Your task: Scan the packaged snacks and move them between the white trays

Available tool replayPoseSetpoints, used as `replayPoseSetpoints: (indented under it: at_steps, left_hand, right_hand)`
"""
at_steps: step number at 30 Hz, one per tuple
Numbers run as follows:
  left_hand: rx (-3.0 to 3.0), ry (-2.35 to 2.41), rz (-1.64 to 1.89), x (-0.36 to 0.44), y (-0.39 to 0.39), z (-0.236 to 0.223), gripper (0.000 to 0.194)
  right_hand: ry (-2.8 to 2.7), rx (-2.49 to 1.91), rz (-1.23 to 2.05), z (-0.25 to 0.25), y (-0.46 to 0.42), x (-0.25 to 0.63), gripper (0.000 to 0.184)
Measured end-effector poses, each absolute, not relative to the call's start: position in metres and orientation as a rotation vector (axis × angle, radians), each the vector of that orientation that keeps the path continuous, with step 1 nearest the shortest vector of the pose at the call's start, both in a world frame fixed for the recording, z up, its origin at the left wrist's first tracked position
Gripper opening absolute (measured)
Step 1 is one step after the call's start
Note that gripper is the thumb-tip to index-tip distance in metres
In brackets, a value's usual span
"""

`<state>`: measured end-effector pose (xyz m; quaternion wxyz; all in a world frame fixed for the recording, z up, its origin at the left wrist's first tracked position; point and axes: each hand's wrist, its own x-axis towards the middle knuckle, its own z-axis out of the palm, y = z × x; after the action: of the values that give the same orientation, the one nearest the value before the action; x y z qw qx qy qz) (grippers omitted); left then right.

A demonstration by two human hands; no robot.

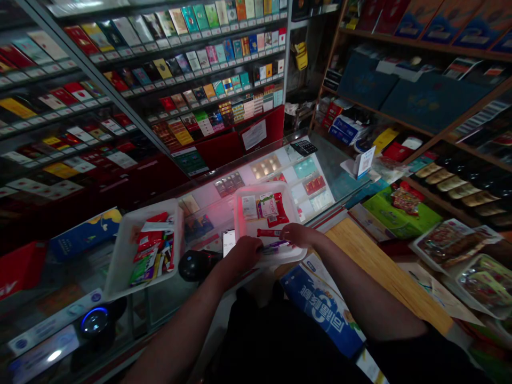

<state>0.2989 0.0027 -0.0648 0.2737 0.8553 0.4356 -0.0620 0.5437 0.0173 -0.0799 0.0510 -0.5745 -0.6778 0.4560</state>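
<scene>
A white plastic bin [295, 206] stands on the glass counter with both my hands over its near part. My right hand [296, 234] has its fingers closed at the right end of a narrow red snack packet [268, 233]. Just below that lies a purple stick-shaped packet [276, 245]. My left hand [248, 252] is curled at the bin's near left, beside the purple packet's left end; what its fingers hold is hidden. Deeper in the bin are a red and white snack bag [276, 208] and a pale packet [249, 208].
Another white bin [116, 261] with mixed snack packets stands left. Between the bins are a black rounded device [196, 265] and a lit phone [228, 242]. A calculator [304, 146] lies at the counter's far end. A blue carton [320, 304] is below my right arm.
</scene>
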Motion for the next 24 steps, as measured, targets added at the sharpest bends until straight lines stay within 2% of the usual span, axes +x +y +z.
replayPoseSetpoints:
  at_steps: [3,6,10,15,24]
  left_hand:
    - [2.146,1.257,0.066,0.288,0.006,-0.054,0.022]
    - [1.966,1.344,0.233,0.273,0.010,-0.044,0.022]
    - [1.731,1.391,0.418,0.253,0.014,-0.042,0.023]
    - [1.277,1.361,0.664,0.244,0.016,-0.045,0.042]
    - [0.986,1.381,0.876,0.217,0.003,-0.034,0.047]
  right_hand:
    - [-1.730,-1.694,1.709,-0.070,0.019,0.549,0.026]
    - [-1.417,-1.560,1.853,-0.063,0.020,0.550,0.026]
    - [-1.330,-1.433,1.814,-0.061,0.022,0.544,0.022]
    - [-1.243,-1.459,1.684,-0.055,0.021,0.529,0.012]
    - [-1.211,-1.491,1.642,-0.049,0.021,0.495,0.014]
